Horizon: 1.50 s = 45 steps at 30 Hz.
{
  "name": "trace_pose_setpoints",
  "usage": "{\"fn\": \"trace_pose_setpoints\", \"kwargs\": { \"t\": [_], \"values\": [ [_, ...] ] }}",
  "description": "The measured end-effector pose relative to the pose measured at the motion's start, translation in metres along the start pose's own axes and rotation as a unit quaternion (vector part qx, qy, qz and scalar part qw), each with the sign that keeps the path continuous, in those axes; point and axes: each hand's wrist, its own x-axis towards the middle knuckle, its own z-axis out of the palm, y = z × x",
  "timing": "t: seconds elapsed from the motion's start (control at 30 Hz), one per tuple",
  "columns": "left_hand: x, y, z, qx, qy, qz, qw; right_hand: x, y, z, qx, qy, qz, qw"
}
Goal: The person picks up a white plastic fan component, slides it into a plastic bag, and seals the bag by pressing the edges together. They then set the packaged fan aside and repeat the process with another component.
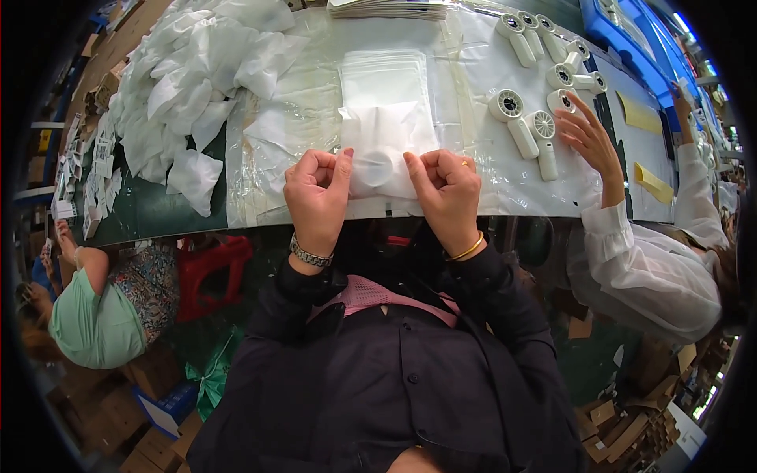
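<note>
Before me at the table's near edge lies a white translucent plastic bag [382, 134]. Something round shows faintly through its lower part; the rest of the contents is veiled. My left hand [317, 197] pinches the bag's left side between thumb and curled fingers. On the opposite side, my right hand [448, 193] grips the bag the same way. Just beyond it rests a stack of flat white bags [384, 75], partly covered by the bag I hold.
A big heap of white bags [197, 71] fills the left of the table. Several white handheld fans [512, 122] lie at the right, where a co-worker's hand [587, 138] reaches among them. Farther right are yellow pads [653, 183] and a blue bin [631, 35]. Another person [98, 315] sits at left.
</note>
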Motion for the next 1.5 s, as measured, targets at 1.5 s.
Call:
{"fn": "trace_pose_setpoints", "kwargs": {
  "t": [1.5],
  "values": [
    [0.042,0.044,-0.062,-0.267,-0.111,-0.188,0.939,-0.013,0.017,0.009,0.068,0.059,-0.002,0.996]
  ]
}}
